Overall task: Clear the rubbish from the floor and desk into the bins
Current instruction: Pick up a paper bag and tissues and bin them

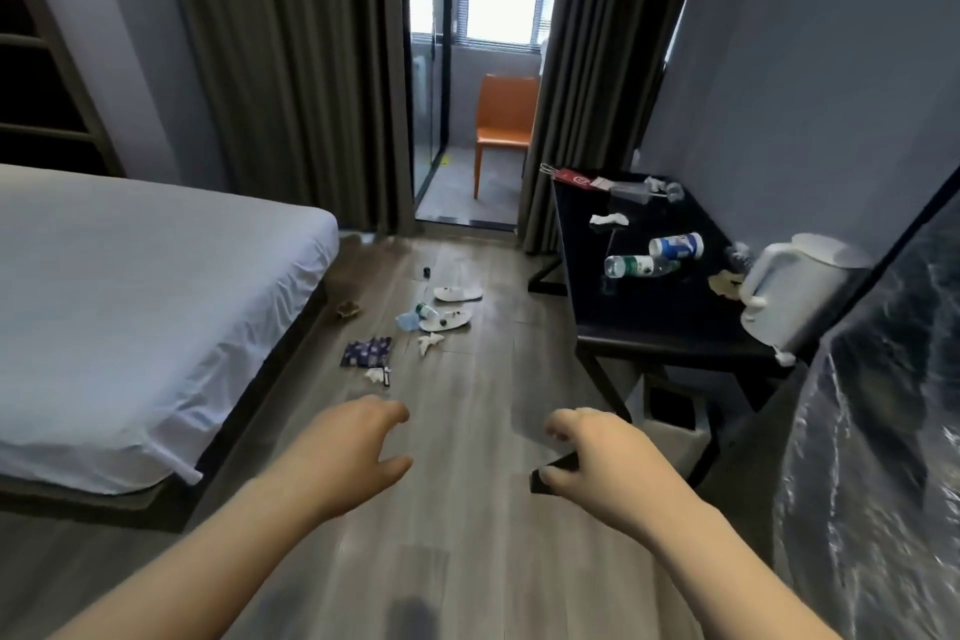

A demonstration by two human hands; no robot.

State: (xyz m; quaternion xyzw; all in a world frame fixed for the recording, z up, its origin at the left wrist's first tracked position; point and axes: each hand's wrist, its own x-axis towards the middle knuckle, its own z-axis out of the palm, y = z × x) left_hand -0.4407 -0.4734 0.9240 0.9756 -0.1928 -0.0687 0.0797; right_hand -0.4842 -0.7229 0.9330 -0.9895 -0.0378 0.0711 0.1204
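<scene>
Landmark: the black worktop [670, 307], right of the room. On it lie two plastic bottles [641, 266] on their sides, crumpled tissue [609, 219] and a white kettle [795, 291] at its near corner. Under its near end stands a white bin [675, 424]; contents cannot be told. Left of the worktop, floor litter [415, 327]: slippers, a bottle, a blue wrapper, tissues, beside the bed [130, 307]. Left hand [353, 452] and right hand [597, 457] hang over bare floor, fingers loosely spread, holding nothing.

Open floor [467, 431] between bed [130, 307] and desk [649, 286].
</scene>
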